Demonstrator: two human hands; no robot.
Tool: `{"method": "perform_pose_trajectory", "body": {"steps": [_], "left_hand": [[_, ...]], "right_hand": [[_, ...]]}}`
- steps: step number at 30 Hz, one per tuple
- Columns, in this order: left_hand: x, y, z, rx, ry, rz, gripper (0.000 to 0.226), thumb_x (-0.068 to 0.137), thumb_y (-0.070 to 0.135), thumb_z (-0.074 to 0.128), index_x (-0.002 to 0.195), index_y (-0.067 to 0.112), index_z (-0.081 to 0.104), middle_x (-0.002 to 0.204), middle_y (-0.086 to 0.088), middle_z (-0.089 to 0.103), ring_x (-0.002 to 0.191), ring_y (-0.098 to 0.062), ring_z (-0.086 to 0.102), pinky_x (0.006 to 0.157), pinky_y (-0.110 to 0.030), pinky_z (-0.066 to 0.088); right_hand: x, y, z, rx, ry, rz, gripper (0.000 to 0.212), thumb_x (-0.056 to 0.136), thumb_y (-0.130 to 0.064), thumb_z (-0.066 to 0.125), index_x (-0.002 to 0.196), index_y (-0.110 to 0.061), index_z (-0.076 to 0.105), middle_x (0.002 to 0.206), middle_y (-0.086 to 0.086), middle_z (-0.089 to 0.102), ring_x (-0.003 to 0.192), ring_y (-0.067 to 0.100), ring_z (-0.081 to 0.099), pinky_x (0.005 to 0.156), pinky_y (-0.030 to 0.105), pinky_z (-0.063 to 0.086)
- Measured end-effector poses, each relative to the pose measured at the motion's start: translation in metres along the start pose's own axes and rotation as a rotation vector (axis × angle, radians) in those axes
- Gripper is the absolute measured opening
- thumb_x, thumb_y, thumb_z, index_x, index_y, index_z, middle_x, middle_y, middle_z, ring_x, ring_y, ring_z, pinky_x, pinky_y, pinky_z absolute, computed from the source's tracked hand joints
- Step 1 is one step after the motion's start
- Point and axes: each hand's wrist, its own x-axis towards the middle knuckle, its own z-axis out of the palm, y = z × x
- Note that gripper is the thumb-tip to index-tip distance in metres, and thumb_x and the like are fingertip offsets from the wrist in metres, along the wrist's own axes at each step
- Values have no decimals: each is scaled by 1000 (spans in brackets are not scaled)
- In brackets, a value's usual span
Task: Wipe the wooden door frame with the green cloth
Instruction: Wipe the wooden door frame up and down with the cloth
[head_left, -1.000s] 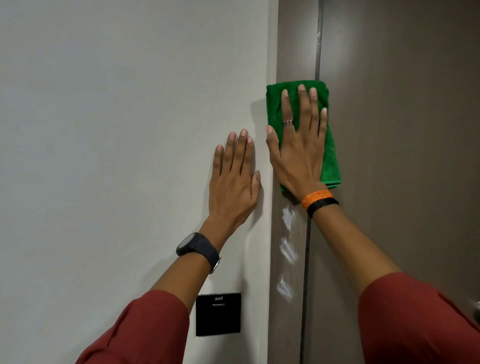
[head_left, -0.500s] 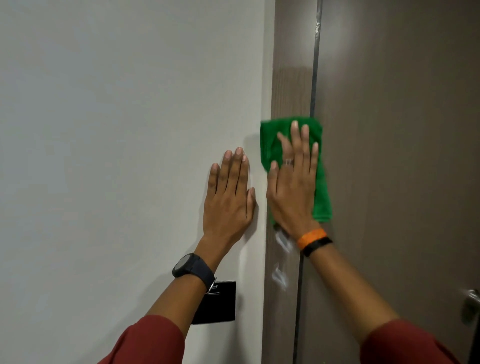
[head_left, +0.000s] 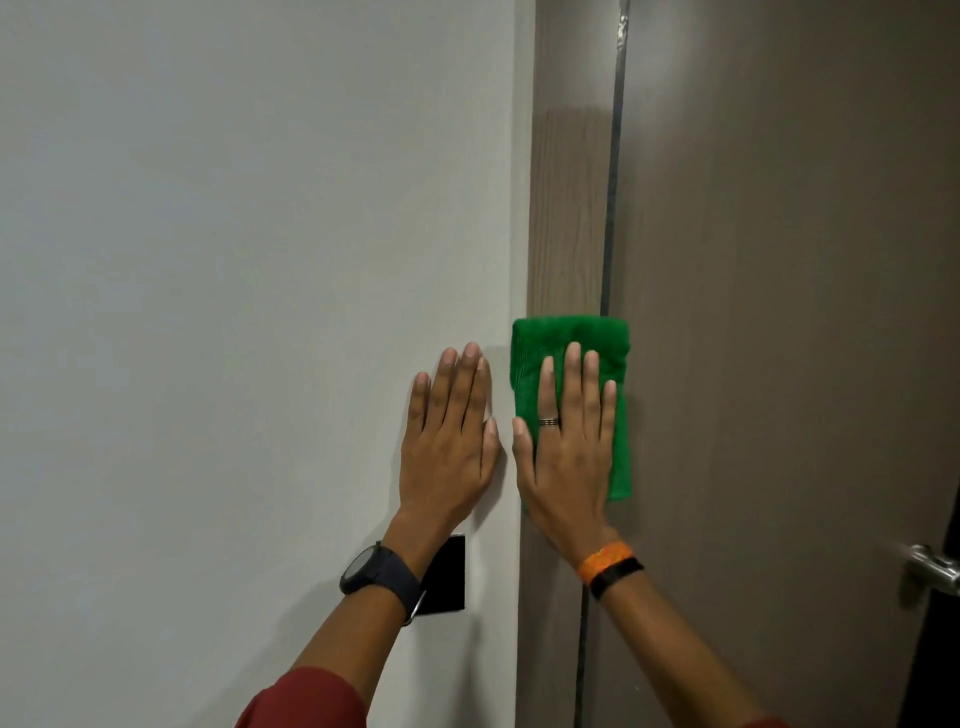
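The wooden door frame runs as a vertical brown strip between the white wall and the door. A folded green cloth lies flat against the frame and overlaps the gap onto the door. My right hand presses flat on the cloth with fingers spread upward, a ring on one finger. My left hand rests palm-flat on the white wall just left of the frame, holding nothing. The frame above the cloth looks lighter and streaked.
A brown door fills the right side, with a metal handle at the right edge. A black wall plate sits on the white wall below my left wrist.
My right hand has slid the green cloth down the frame, and my left hand has moved down the wall with it. The door handle has come into view.
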Motion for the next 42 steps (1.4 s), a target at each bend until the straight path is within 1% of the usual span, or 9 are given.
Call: {"method": "perform_pose_trajectory", "body": {"steps": [7,13,17,19,24,31,33,37,42], "left_hand": [[-25,8,4,-5,1,5,67,105,27,37,165,6,13,174,-12,10,162,-29,6,133,-47,0],[-42,14,9,-6,-34,-7,68,107,30,33,165,4,8,175,-12,1,162,-28,1,132,-47,-3],[-55,22,12,-11,-74,-32,68,108,30,32,165,3,4,175,-12,-5,162,-28,-2,132,-45,-7],[-61,23,12,-14,-89,-40,69,108,30,31,165,3,3,175,-12,-6,162,-28,-3,132,-44,-7],[-70,26,8,-11,-126,-43,69,108,31,31,165,3,2,174,-11,-11,162,-28,-6,132,-44,-8],[-79,29,6,-22,-168,-19,71,108,31,32,164,3,-2,173,-13,-13,161,-30,-7,131,-46,-9],[-89,33,5,-30,-192,-19,73,107,31,33,164,3,-2,173,-13,-14,161,-29,-7,132,-47,-8],[-111,35,7,-3,-219,-19,73,105,29,34,164,2,0,173,-12,-15,162,-27,-8,132,-46,-7],[-119,36,9,16,-226,-1,71,106,30,34,164,0,4,174,-15,-7,162,-29,-3,132,-46,-3]], "right_hand": [[83,0,-1,-22,120,-5,58,111,-36,38,163,-14,24,172,16,20,161,33,14,131,58,14],[45,2,2,196,157,47,50,107,-33,56,152,-14,45,169,14,28,161,29,16,134,49,7],[-35,9,7,116,-20,5,58,111,-40,34,164,-20,21,174,8,0,162,26,1,134,45,-3],[-62,19,7,58,-95,-39,59,112,-43,25,165,-25,8,174,6,-5,163,25,-1,134,43,-3],[-40,29,6,-48,-70,-111,60,109,-45,33,163,-26,17,172,12,19,160,28,10,128,50,16],[-6,22,13,27,8,-56,58,110,-39,36,164,-21,22,171,17,20,161,28,3,131,56,6],[-34,24,17,51,-21,-55,59,111,-40,33,164,-21,18,172,16,15,161,29,1,131,56,5],[-132,30,28,-12,-88,-84,64,111,-43,27,165,-25,-4,174,7,-15,162,27,-11,133,50,-5],[-169,32,37,-22,-69,-90,64,111,-45,28,165,-25,-2,174,5,-12,162,26,-8,134,48,-3]]}}
